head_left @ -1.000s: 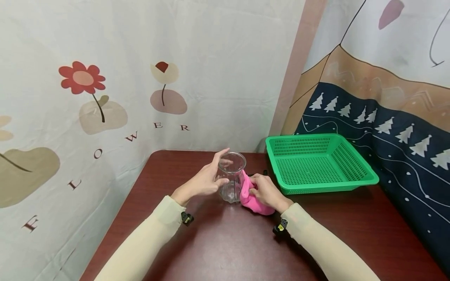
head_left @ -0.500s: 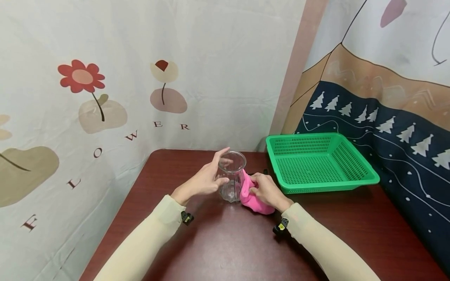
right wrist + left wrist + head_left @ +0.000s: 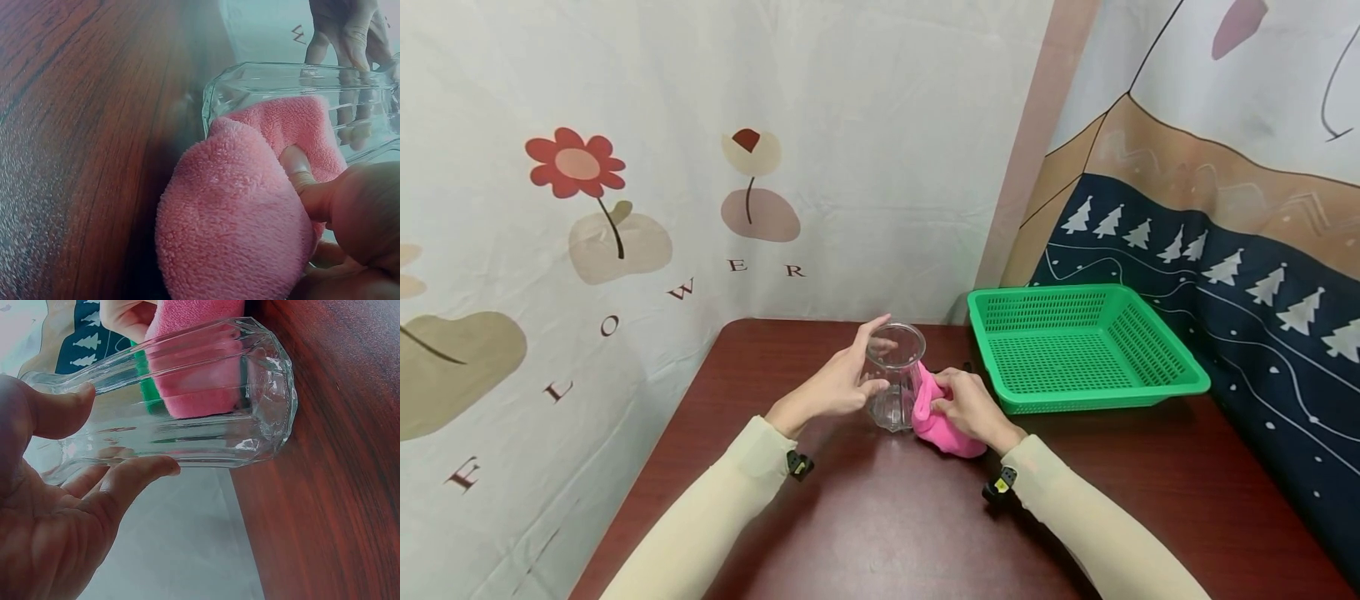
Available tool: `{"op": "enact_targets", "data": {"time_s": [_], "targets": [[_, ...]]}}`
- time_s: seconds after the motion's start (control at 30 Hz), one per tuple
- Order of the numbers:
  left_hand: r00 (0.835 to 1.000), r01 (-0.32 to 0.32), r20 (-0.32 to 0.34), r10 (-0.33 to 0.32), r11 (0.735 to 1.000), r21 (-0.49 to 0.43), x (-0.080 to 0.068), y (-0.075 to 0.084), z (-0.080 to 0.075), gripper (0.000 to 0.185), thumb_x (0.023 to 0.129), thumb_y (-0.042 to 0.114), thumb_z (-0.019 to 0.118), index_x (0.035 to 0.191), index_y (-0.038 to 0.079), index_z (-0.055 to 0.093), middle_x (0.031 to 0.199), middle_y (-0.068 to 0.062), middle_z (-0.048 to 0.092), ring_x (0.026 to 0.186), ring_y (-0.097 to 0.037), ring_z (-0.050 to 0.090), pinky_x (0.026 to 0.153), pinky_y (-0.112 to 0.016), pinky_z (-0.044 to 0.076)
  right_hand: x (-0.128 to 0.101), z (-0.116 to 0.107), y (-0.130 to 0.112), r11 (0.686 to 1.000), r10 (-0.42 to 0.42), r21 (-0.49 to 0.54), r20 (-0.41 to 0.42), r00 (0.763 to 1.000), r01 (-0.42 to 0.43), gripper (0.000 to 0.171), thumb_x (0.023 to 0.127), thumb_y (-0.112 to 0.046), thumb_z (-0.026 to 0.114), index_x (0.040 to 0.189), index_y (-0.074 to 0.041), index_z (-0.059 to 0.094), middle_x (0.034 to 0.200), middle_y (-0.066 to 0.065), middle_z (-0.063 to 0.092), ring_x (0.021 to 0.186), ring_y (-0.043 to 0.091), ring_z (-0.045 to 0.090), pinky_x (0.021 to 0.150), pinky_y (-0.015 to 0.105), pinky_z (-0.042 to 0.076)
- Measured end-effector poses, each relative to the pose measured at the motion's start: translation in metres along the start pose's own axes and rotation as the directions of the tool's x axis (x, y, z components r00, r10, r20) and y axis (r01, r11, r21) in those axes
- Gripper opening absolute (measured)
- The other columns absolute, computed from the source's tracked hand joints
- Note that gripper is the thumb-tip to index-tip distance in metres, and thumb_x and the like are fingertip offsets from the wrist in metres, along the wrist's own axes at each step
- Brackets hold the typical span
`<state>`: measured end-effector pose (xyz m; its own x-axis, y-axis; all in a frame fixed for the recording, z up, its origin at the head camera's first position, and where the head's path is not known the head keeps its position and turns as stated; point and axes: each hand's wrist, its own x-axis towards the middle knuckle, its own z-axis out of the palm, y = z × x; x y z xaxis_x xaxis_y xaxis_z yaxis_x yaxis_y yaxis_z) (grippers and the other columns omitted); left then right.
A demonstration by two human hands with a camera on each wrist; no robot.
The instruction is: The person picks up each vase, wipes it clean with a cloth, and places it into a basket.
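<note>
Cream long sleeves (image 3: pixel 715 508), small black wrist cameras (image 3: pixel 798 465).

The pink cloth (image 3: pixel 942 421) hides the glass's (image 3: pixel 893 379) right side. The right hand (image 3: pixel 350 231) is cut off by the right wrist picture's edge.

a staged home-like corner: printed flower cloth (image 3: pixel 625 208) and tree-patterned cloth (image 3: pixel 1225 275) hang as walls around a dark wooden tabletop (image 3: pixel 887 517) bearing a green plastic basket (image 3: pixel 1157 354).
</note>
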<state>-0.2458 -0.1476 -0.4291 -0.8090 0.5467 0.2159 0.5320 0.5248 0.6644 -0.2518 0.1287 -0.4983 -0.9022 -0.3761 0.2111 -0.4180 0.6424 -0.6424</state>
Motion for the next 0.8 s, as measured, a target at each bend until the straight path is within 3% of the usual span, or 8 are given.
{"op": "enact_targets", "data": {"time_s": [0.2, 0.43, 0.7, 0.8], "targets": [[1.0, -0.009, -0.002, 0.009, 1.0, -0.016, 0.0, -0.001, 0.0, 0.102, 0.107, 0.0, 0.078, 0.184, 0.01, 0.012, 0.168, -0.023, 0.063, 0.117, -0.037, 0.07, 0.087, -0.03, 0.055, -0.001, -0.001, -0.002, 1.0, 0.01, 0.022, -0.018, 1.0, -0.01, 0.031, 0.096, -0.003, 0.093, 0.126, -0.006, 0.09, 0.129, 0.012, 0.086, 0.112, 0.024, 0.08, 0.095, 0.038, 0.065], [1.0, 0.012, -0.003, -0.012, 1.0, -0.013, 0.0, -0.002, 0.001, 0.103, 0.108, 0.001, 0.078, 0.185, 0.017, 0.011, 0.168, -0.018, 0.064, 0.117, -0.033, 0.07, 0.089, -0.031, 0.056, -0.001, -0.004, -0.006, 0.999, 0.008, 0.044, -0.045, 0.999, -0.006, 0.035, 0.096, -0.005, 0.094, 0.131, -0.006, 0.089, 0.13, 0.013, 0.086, 0.117, 0.026, 0.081, 0.099, 0.042, 0.066], [1.0, 0.0, -0.004, 0.0, 0.999, -0.039, 0.0, 0.0, 0.001, 0.103, 0.108, -0.001, 0.077, 0.185, 0.016, 0.011, 0.167, -0.019, 0.064, 0.137, -0.036, 0.072, 0.104, -0.059, 0.064, 0.0, -0.01, -0.016, 0.998, 0.005, 0.067, -0.087, 0.996, 0.001, 0.038, 0.096, -0.004, 0.094, 0.134, -0.006, 0.088, 0.131, 0.013, 0.086, 0.119, 0.028, 0.081, 0.098, 0.043, 0.066], [1.0, -0.001, -0.004, 0.001, 0.999, -0.046, 0.0, 0.0, 0.0, 0.103, 0.107, -0.002, 0.076, 0.185, 0.016, 0.011, 0.167, -0.02, 0.065, 0.139, -0.037, 0.072, 0.107, -0.061, 0.064, 0.0, -0.011, -0.018, 0.997, 0.007, 0.072, -0.096, 0.995, 0.0, 0.04, 0.097, -0.003, 0.093, 0.136, -0.007, 0.087, 0.132, 0.013, 0.085, 0.123, 0.03, 0.081, 0.103, 0.048, 0.066]]}}
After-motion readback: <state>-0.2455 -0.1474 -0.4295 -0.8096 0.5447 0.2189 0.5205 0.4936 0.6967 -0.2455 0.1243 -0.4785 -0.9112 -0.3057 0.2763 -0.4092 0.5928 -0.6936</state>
